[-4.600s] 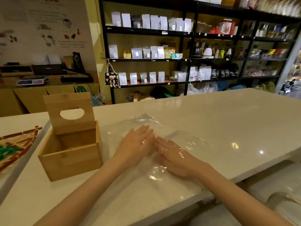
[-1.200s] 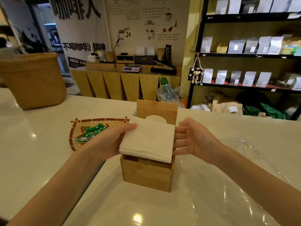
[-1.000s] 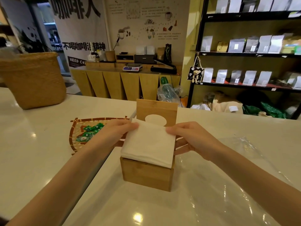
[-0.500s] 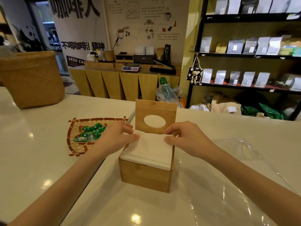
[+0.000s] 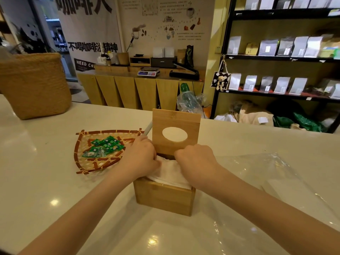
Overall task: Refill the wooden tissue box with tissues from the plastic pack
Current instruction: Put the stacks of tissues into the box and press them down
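The wooden tissue box (image 5: 163, 198) stands on the white counter in front of me, its lid (image 5: 175, 132) with an oval hole raised upright at the back. A stack of white tissues (image 5: 170, 174) sits in the box opening, its near edge sticking up above the front rim. My left hand (image 5: 139, 158) presses on the stack's left side and my right hand (image 5: 196, 161) on its right side, fingers curled down into the box. The clear plastic pack (image 5: 266, 183) lies flat and crumpled on the counter to the right.
A woven bamboo tray (image 5: 86, 142) with several green wrapped sweets lies left of the box. A tall straw basket (image 5: 35, 85) stands at the far left. Shelves with bags (image 5: 276, 48) and a wooden counter with a scale (image 5: 148, 72) lie beyond the table.
The tissue stack went from held above the box to pushed down into it. Both hands moved down with it and curled their fingers onto the stack inside the opening.
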A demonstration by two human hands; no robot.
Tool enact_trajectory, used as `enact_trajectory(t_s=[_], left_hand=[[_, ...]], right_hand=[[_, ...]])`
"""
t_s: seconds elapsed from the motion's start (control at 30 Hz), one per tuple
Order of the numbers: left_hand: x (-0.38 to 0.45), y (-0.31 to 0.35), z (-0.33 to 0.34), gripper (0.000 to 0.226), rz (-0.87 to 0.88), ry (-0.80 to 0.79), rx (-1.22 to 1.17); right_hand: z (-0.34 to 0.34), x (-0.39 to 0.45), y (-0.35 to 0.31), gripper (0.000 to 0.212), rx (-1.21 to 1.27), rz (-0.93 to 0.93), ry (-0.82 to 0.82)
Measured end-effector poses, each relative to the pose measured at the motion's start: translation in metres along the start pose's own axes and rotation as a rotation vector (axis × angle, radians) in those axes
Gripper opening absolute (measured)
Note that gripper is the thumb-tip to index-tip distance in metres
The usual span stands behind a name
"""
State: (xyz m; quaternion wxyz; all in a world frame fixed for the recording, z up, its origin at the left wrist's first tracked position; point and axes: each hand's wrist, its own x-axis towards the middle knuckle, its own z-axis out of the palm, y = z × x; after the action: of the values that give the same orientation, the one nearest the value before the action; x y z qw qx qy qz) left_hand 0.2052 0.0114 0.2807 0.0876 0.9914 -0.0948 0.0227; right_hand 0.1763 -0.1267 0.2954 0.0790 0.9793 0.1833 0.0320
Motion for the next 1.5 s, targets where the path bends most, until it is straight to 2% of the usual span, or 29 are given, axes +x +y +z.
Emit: enact_trajectory(t_s=[0.1, 0.2, 0.33, 0.4, 0.47, 0.57, 0.63, 0.7, 0.73, 0.83, 0.93, 1.0, 1.13, 1.27, 1.33, 1.37, 1.43, 1.5], left_hand=[[0.000, 0.003, 0.004, 0.025, 0.001, -0.002, 0.084], [0.000, 0.006, 0.007, 0.029, -0.028, 0.005, 0.164], [-0.003, 0.009, 0.009, 0.026, -0.037, 0.114, 0.271], [-0.007, 0.006, 0.005, 0.021, -0.038, 0.120, 0.220], [-0.010, 0.000, -0.002, 0.019, -0.024, 0.070, 0.138], [-0.009, -0.006, -0.011, 0.034, -0.007, -0.117, 0.138], [-0.004, -0.006, -0.012, 0.044, 0.005, -0.217, 0.208], [0.000, -0.005, -0.009, 0.045, 0.020, -0.261, 0.280], [0.002, -0.004, -0.007, 0.043, 0.025, -0.274, 0.303], [0.005, -0.003, -0.003, 0.041, 0.006, -0.307, 0.341], [0.007, 0.001, 0.000, 0.041, 0.000, -0.313, 0.415], [0.006, 0.002, 0.001, 0.040, 0.003, -0.302, 0.449], [0.006, 0.002, 0.002, 0.038, 0.004, -0.282, 0.426], [0.007, 0.001, 0.003, 0.037, 0.020, -0.275, 0.420], [0.007, -0.001, 0.002, 0.036, 0.028, -0.299, 0.403], [0.006, -0.002, 0.001, 0.036, 0.038, -0.315, 0.398], [0.002, -0.001, -0.006, 0.033, 0.054, -0.302, 0.384], [-0.005, 0.003, -0.017, 0.033, 0.033, -0.224, 0.312]], right_hand=[[-0.001, 0.005, -0.005, 0.028, -0.075, -0.024, 0.015], [0.000, 0.010, -0.009, 0.014, -0.102, -0.051, 0.018], [0.000, 0.010, -0.009, 0.013, -0.091, -0.043, 0.028], [-0.003, 0.007, -0.002, 0.013, -0.021, -0.022, 0.048], [-0.009, 0.005, 0.007, 0.014, 0.085, -0.036, 0.069], [-0.017, 0.003, 0.008, 0.021, 0.148, -0.154, 0.007], [-0.016, 0.001, 0.003, 0.026, 0.079, -0.204, -0.101], [-0.009, 0.002, -0.003, 0.014, -0.018, -0.210, -0.175], [-0.007, 0.003, -0.005, 0.004, -0.067, -0.208, -0.179], [-0.005, 0.009, -0.006, 0.031, -0.155, -0.173, -0.228], [-0.005, 0.012, -0.007, 0.031, -0.162, -0.151, -0.287], [-0.006, 0.013, -0.009, 0.028, -0.160, -0.132, -0.325], [-0.003, 0.017, -0.016, 0.007, -0.196, -0.099, -0.332], [-0.001, 0.017, -0.015, 0.004, -0.199, -0.116, -0.288], [-0.001, 0.014, -0.009, 0.005, -0.131, -0.140, -0.252], [-0.001, 0.012, -0.004, 0.014, -0.051, -0.147, -0.245], [-0.005, 0.004, 0.011, 0.030, 0.188, -0.146, -0.240], [-0.015, -0.010, 0.026, 0.038, 0.443, -0.142, -0.184]])
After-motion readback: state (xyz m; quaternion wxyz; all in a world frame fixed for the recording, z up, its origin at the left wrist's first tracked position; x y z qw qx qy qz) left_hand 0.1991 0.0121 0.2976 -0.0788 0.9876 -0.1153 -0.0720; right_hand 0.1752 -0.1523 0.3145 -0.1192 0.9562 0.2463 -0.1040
